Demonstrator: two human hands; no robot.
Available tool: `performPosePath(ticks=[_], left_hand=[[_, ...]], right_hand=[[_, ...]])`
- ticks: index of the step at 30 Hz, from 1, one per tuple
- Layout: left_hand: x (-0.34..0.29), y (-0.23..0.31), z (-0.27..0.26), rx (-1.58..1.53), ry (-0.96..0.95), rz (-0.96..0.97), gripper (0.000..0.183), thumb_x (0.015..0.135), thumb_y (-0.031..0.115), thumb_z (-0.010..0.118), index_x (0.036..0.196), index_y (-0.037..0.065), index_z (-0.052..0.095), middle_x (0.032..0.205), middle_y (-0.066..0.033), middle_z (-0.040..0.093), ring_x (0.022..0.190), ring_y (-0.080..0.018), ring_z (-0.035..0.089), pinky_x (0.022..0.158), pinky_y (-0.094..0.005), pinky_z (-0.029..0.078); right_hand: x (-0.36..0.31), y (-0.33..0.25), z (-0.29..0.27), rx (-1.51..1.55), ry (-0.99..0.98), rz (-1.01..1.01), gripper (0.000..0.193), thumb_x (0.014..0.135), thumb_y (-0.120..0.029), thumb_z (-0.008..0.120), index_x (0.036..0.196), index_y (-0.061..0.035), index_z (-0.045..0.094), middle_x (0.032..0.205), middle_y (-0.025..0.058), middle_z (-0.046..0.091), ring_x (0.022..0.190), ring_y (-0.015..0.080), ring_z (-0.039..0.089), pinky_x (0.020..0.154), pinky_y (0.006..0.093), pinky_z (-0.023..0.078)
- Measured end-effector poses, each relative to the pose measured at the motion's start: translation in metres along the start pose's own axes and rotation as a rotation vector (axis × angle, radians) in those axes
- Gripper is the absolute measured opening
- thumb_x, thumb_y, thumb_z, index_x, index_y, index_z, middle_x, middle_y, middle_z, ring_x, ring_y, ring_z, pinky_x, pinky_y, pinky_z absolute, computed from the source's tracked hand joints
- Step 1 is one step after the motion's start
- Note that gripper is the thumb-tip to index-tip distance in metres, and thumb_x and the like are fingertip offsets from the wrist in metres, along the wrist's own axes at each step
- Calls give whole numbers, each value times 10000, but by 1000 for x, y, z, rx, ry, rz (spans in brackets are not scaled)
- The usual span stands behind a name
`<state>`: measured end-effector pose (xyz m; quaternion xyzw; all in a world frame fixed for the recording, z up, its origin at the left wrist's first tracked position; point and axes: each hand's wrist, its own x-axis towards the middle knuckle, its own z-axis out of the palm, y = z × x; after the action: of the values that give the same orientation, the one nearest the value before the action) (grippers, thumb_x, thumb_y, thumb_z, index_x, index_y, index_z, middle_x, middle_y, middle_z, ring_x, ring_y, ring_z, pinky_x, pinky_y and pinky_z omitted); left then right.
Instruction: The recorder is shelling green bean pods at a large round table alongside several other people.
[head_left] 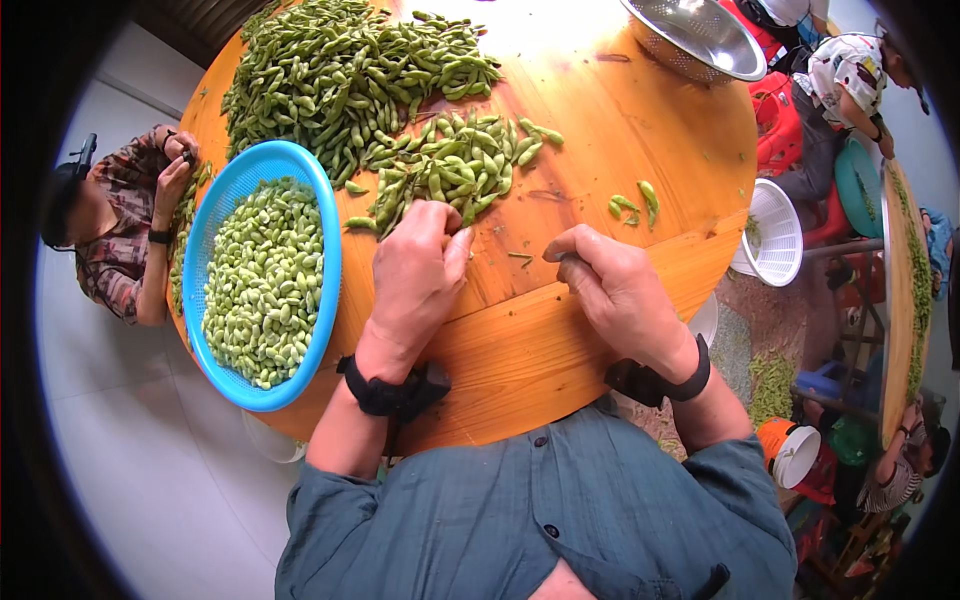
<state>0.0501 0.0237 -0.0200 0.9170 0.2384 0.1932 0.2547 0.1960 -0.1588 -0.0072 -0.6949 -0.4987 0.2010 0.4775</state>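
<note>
My left hand is closed at the near edge of a small pile of green soybean pods. Its curled fingers touch or nearly touch the pods, and whatever it grips is hidden. Apart from it, my right hand hovers over the table's near part with thumb and fingers pinched together; what is between them, if anything, does not show. Left of my left hand, a blue basket holds shelled green soybeans. Beyond the small pile rises a large heap of unshelled pods.
The round wooden table bears a few loose pods at right and a metal colander at its far right. A person works at the left edge. A white basket stands off the right side, near other people and another table.
</note>
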Motion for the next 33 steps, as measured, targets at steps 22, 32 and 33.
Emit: performPosePath(ticks=[22,32,33], left_hand=[[-32,41,1,-1002,-274,-494,144,995,129,600,1058,8,646,824,10,648,672,-28,559,577,-194,483],[-30,27,5,-1146,-289,-623,150,964,125,663,1044,-2,661,874,-40,697,693,-80,632,595,-216,525],[-31,29,6,-1144,-276,-617,150,962,126,667,1039,-3,662,870,-39,696,691,-79,630,594,-215,523]], right_hand=[[2,-6,29,-107,146,-76,94,871,-13,585,961,12,582,804,216,636,769,420,641,676,472,516],[-1,-10,27,-69,136,32,132,871,-22,589,1000,4,581,794,224,651,759,413,661,666,473,530],[-1,-13,27,-48,124,61,144,871,-25,590,1012,4,582,792,225,654,756,413,663,664,473,531]])
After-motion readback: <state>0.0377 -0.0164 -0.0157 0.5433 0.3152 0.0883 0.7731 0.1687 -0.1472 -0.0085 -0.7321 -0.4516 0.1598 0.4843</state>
